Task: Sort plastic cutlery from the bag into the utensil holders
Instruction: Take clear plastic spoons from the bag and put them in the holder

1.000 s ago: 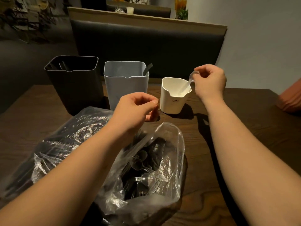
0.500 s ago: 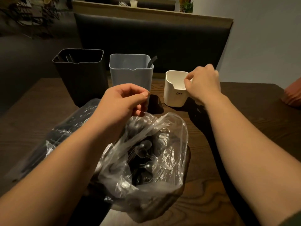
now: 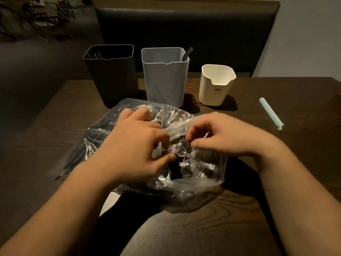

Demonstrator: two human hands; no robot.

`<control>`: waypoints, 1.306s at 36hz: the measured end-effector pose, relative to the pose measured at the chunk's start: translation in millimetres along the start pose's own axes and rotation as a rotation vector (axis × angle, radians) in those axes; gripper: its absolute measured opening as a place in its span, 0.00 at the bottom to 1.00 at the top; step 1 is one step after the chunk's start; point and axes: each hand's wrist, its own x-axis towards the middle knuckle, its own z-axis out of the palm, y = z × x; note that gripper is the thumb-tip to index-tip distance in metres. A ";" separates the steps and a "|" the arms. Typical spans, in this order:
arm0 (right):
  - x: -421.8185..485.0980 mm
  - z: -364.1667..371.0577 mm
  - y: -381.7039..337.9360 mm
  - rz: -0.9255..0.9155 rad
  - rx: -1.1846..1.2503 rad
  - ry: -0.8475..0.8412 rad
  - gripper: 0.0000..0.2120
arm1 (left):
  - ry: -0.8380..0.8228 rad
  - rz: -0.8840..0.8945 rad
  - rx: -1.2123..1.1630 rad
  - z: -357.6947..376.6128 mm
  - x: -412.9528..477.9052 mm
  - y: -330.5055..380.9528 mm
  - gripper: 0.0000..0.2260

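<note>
Early in the sort: left hand [image 3: 134,150] pinches the plastic bag [image 3: 193,183] open on the surface [image 3: 304,145]; right hand [image 3: 221,137] pinches, apparently, a clear utensil [image 3: 181,153] at its mouth. Few pcs show in black holder [image 3: 112,80], grey holder [image 3: 164,80]; bag mostly full.

Glossy, crinkly clear plastic bag [image 3: 193,183] on matt grained wood table [image 3: 276,200]; smooth matt plastic holders [image 3: 164,84].

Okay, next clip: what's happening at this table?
A person is sorting plastic cutlery. Both hands are at the mouth of the clear bag. The left hand grips its film. The right hand has its fingers curled at the opening, but what it pinches is unclear. The black holder, grey holder and white holder stand behind; a dark handle pokes from the grey one.
</note>
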 end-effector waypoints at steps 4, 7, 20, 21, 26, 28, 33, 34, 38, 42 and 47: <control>-3.1 23.6 -2.3 0.115 -0.251 -0.007 0.33 | -0.096 -0.096 0.112 1.1 -5.0 2.9 0.19; -3.3 29.5 1.6 0.116 -0.253 -0.011 0.45 | -0.127 -0.152 0.157 1.3 -5.4 3.8 0.20; 7.5 38.8 21.0 0.001 -0.235 0.105 0.16 | -0.107 -0.187 0.136 16.4 2.0 14.5 0.27; 7.9 39.9 20.6 -0.012 -0.233 0.115 0.16 | -0.106 -0.192 0.155 18.5 2.8 15.9 0.25; 8.9 40.2 16.1 -0.068 -0.239 0.167 0.14 | -0.061 -0.193 0.151 25.3 1.8 17.6 0.26; 8.5 37.9 16.0 -0.064 -0.251 0.180 0.13 | -0.008 -0.194 0.108 26.4 0.1 15.9 0.23; 10.7 34.4 20.7 -0.034 -0.257 0.180 0.12 | 0.010 -0.179 0.068 29.6 1.0 13.2 0.20; 10.8 33.9 21.9 -0.043 -0.271 0.202 0.11 | 0.003 -0.183 0.052 30.2 1.1 13.3 0.20; 6.6 28.8 24.6 -0.058 -0.260 0.272 0.08 | -0.001 -0.202 0.018 31.7 1.0 13.4 0.23; 3.3 25.4 27.3 0.010 -0.196 0.310 0.08 | -0.013 -0.212 0.019 32.0 0.6 11.7 0.24; 2.8 26.9 30.2 0.040 -0.147 0.329 0.02 | -0.060 -0.200 0.056 30.4 1.7 16.6 0.27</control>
